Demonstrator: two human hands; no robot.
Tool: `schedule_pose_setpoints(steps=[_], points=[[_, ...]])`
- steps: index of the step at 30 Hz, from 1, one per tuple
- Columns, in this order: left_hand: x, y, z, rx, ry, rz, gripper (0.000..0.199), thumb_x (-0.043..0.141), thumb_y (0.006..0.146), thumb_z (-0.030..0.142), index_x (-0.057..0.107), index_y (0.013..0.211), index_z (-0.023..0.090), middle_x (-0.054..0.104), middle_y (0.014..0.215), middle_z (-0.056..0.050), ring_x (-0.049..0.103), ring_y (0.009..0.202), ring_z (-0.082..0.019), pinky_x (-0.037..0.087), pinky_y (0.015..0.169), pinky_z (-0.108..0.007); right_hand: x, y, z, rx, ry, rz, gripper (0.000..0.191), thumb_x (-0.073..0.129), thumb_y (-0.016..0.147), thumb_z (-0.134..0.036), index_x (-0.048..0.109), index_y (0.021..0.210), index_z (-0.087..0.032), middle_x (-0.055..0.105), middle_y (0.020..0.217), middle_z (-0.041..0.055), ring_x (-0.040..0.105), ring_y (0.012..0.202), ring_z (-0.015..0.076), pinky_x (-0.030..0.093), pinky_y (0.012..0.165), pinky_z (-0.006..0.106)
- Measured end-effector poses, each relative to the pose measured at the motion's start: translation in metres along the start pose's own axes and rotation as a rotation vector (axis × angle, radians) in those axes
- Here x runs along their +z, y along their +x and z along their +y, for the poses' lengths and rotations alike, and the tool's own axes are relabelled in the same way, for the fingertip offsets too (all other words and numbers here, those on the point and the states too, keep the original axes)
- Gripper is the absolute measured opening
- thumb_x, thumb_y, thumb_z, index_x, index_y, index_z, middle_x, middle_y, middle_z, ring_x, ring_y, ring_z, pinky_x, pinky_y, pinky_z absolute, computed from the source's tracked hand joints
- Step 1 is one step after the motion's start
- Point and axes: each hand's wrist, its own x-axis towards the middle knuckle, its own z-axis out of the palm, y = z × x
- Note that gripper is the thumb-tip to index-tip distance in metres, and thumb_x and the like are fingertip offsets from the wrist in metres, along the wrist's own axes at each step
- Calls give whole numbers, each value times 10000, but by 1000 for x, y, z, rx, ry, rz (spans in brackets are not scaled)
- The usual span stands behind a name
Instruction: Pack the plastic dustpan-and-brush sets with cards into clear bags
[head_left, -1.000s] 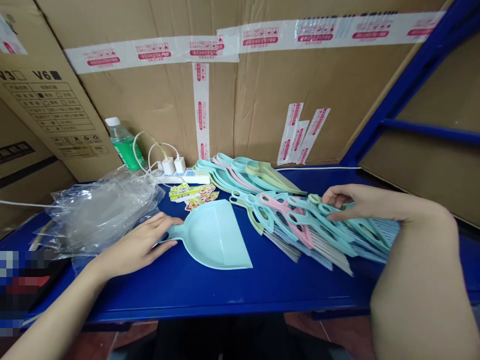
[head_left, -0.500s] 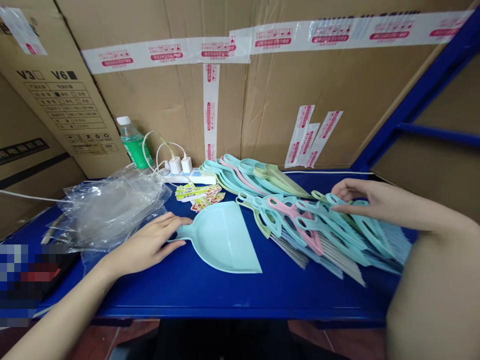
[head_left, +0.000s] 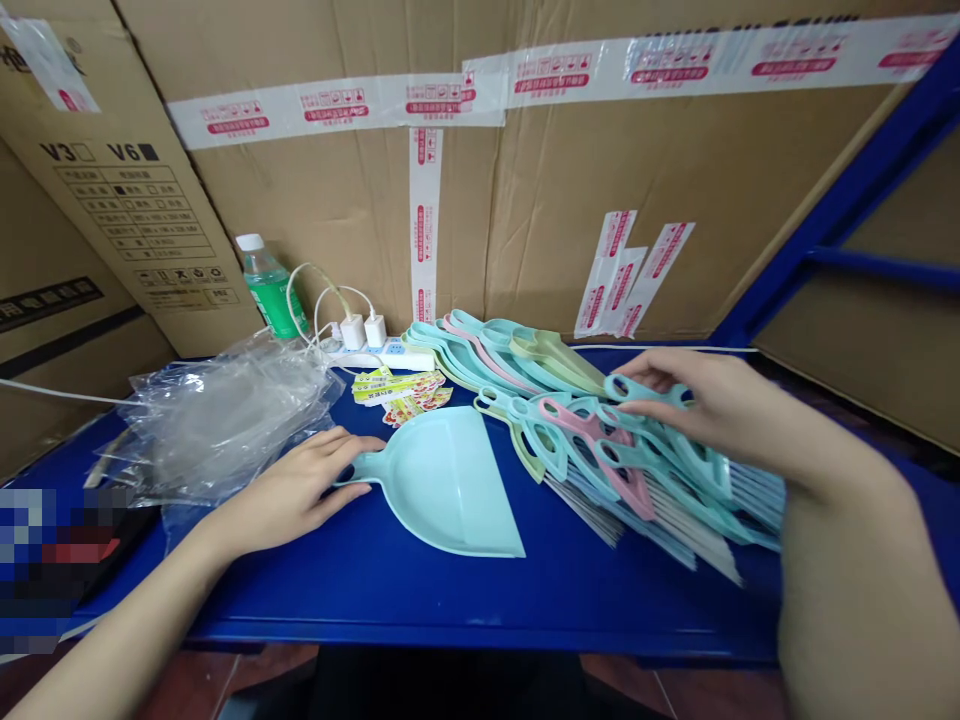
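Head view: left hand (head_left: 315, 480) holds dustpan (head_left: 448, 488); contents of bottle (head_left: 276, 303) unclear.

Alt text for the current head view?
A person's left hand holds a light-blue dustpan by its handle on a blue table; the right hand holds a light-blue brush at a pile of brushes. Around them: overlapping dustpans, printed labels, clear plastic bags, a power strip and a bottle.

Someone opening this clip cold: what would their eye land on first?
Probably the pale blue dustpan lying mid-table, its handle in the left hand. Next, the heap of small brushes to its right, where the right hand grips a pale blue brush by its handle; a pink brush stands out there.
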Motion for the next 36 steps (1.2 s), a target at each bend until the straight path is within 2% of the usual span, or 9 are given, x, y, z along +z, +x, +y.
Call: schedule_pose_setpoints(steps=[2, 5, 9, 14, 20, 24, 26, 30, 36], points=[[0, 0, -1, -3, -2, -2, 337, 412, 992, 412, 546, 1258, 254, 656, 1214, -58, 589, 1123, -226, 465, 1001, -391, 11, 2, -11, -173, 13, -46, 107, 544, 851, -282, 626, 885, -222, 711, 843, 99, 657, 754, 240, 522, 676, 373], [0, 0, -1, -5, -10, 6, 334, 416, 991, 408, 544, 1260, 256, 656, 1206, -56, 592, 1113, -224, 472, 994, -387, 28, 3, -28, -353, 11, -58, 165, 485, 916, -263, 634, 961, -208, 701, 849, 75, 655, 744, 214, 529, 679, 355], [0, 0, 1, 2, -38, 9, 330, 426, 990, 391, 528, 1274, 258, 657, 1199, -53, 597, 1100, -216, 478, 984, -369, 51, 2, -55, -496, -35, -58, 189, 497, 928, -159, 615, 1075, -175, 690, 1021, 107, 663, 906, 224, 539, 747, 351], [3, 0, 3, 32, -89, 0, 319, 433, 994, 374, 511, 1281, 261, 644, 1242, -47, 581, 1153, -209, 434, 1055, -374, 81, 3, -87, -602, -111, -96, 123, 578, 898, -115, 639, 992, -166, 676, 962, 89, 645, 873, 225, 541, 750, 363], [10, -1, 0, 33, -158, -18, 331, 482, 976, 362, 496, 1291, 261, 636, 1254, -61, 579, 1173, -221, 427, 1068, -414, 115, 15, -108, -676, -89, -94, 103, 578, 921, -156, 642, 996, -131, 651, 915, 88, 632, 844, 221, 547, 726, 364], [15, -1, -4, 21, -227, 15, 383, 529, 955, 348, 470, 1319, 248, 609, 1304, -82, 555, 1214, -234, 447, 1043, -409, 132, 21, -125, -675, -43, -120, 176, 590, 916, -159, 636, 1075, -100, 661, 957, 109, 638, 884, 227, 556, 761, 369], [17, 0, -5, 15, -280, 22, 388, 540, 947, 331, 472, 1318, 240, 597, 1322, -92, 555, 1215, -235, 454, 1034, -398, 138, 22, -135, -673, -17, -121, 213, 572, 926, -158, 626, 1116, -77, 665, 995, 129, 634, 941, 239, 555, 806, 379], [19, 3, -5, 14, -361, 21, 358, 555, 930, 301, 502, 1275, 219, 614, 1285, -99, 591, 1146, -239, 462, 998, -392, 145, 25, -147, -649, 60, -139, 193, 584, 921, -168, 632, 1076, -63, 653, 1040, 151, 612, 1008, 256, 546, 852, 387], [15, 5, -2, -11, -457, -5, 326, 565, 931, 343, 524, 1223, 205, 660, 1150, -72, 626, 980, -208, 479, 887, -342, 154, 28, -146, -536, 252, -137, 150, 578, 911, -148, 601, 1059, -153, 623, 1030, 96, 600, 1010, 237, 534, 865, 405]])
